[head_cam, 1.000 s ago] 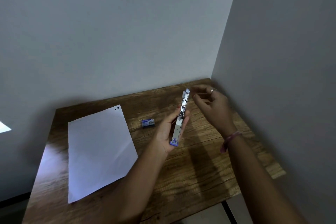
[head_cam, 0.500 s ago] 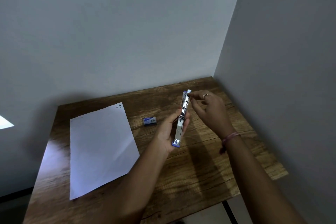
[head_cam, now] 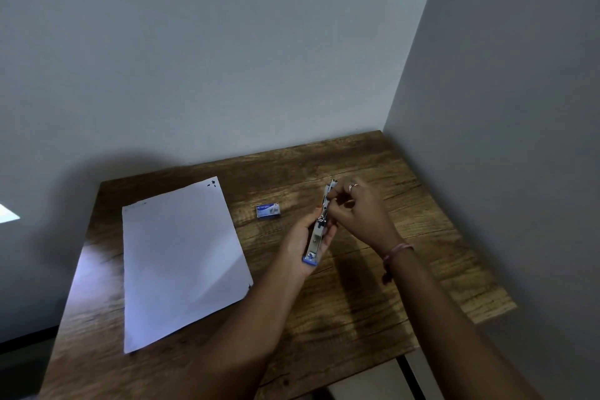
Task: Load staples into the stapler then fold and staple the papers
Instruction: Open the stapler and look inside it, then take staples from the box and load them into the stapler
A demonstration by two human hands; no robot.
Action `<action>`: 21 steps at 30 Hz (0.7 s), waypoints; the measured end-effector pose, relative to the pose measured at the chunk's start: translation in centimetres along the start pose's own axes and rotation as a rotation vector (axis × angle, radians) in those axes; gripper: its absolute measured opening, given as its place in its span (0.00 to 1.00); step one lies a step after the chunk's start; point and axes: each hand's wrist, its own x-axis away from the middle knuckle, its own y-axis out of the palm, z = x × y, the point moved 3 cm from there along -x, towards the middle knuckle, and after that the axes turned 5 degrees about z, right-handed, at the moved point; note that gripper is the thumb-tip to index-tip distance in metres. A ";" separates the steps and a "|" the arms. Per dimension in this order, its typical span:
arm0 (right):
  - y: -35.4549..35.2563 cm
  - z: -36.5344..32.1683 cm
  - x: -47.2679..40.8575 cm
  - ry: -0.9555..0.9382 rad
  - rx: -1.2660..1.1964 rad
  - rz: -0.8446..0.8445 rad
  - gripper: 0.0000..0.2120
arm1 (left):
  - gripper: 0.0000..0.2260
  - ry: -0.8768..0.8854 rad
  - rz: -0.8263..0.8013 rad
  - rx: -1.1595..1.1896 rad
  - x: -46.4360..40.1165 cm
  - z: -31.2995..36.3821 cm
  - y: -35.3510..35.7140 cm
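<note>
Now | left hand [head_cam: 300,237] grips stapler [head_cam: 319,230] | staple box [head_cam: 268,210] label unreadable

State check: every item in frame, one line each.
Slim metal stapler with blue end: off the table, gripped by left hand.
Right hand: fingers curled at stapler's upper end.
Small blue staple box: flat on table, untouched.
White paper sheet: flat, unfolded.
Wooden table: bears paper and box.

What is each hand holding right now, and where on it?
The left hand grips the opened stapler around its lower half. The right hand pinches at the stapler's upper end; whether it holds staples there is too small to tell.
</note>
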 end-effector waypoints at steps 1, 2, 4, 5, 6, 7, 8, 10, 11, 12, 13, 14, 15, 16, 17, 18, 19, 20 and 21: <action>0.3 0.2 0.1 0.014 -0.011 -0.005 0.03 | 0.07 0.003 0.017 -0.001 -0.2 -0.1 -0.2; 0.5 0.4 0.1 0.034 -0.024 -0.013 0.03 | 0.07 0.005 0.032 0.001 -0.4 -0.2 -0.4; 1.1 0.8 0.2 0.080 -0.044 -0.035 0.05 | 0.06 0.014 0.058 0.010 -0.8 -0.3 -0.8; 1.4 1.0 0.3 0.095 -0.043 -0.044 0.05 | 0.06 0.018 0.067 0.013 -1.0 -0.4 -1.0; 1.7 1.3 0.4 0.106 -0.035 -0.046 0.05 | 0.06 0.019 0.073 0.014 -1.2 -0.4 -1.1; 1.8 1.5 0.5 0.118 -0.032 -0.045 0.05 | 0.06 0.018 0.079 0.010 -1.3 -0.5 -1.3; 1.9 1.7 0.5 0.136 -0.039 -0.046 0.05 | 0.06 0.016 0.088 0.000 -1.5 -0.5 -1.4; 2.0 2.0 0.4 0.176 -0.069 -0.060 0.03 | 0.06 0.016 0.102 -0.021 -1.7 -0.7 -1.5; 2.0 2.1 0.3 0.183 -0.076 -0.074 0.04 | 0.06 0.018 0.106 -0.028 -1.7 -0.8 -1.6; 2.1 2.0 0.2 0.178 -0.071 -0.094 0.04 | 0.06 0.019 0.109 -0.032 -1.8 -0.8 -1.7; 2.1 1.9 0.0 0.171 -0.058 -0.120 0.04 | 0.06 0.019 0.108 -0.035 -1.8 -0.8 -1.7; 2.2 1.9 -0.2 0.165 -0.041 -0.148 0.04 | 0.06 0.017 0.104 -0.037 -1.9 -0.8 -1.7; 2.2 1.9 -0.4 0.163 -0.023 -0.176 0.04 | 0.06 0.016 0.099 -0.039 -2.0 -0.7 -1.7; 2.2 2.0 -0.6 0.164 -0.003 -0.204 0.05 | 0.07 0.012 0.092 -0.039 -2.0 -0.7 -1.7; 2.1 2.1 -0.7 0.167 0.021 -0.235 0.05 | 0.07 0.007 0.087 -0.040 -2.0 -0.6 -1.7; 2.2 2.3 -0.9 0.171 0.046 -0.270 0.05 | 0.07 0.003 0.088 -0.041 -2.0 -0.6 -1.7; 2.2 2.3 -1.1 0.173 0.071 -0.303 0.05 | 0.07 0.003 0.094 -0.040 -2.0 -0.6 -1.8; 2.3 2.3 -1.2 0.172 0.092 -0.323 0.06 | 0.07 0.004 0.103 -0.034 -2.1 -0.5 -1.8; 2.4 2.3 -1.3 0.164 0.115 -0.327 0.07 | 0.06 0.005 0.111 -0.027 -2.1 -0.4 -1.8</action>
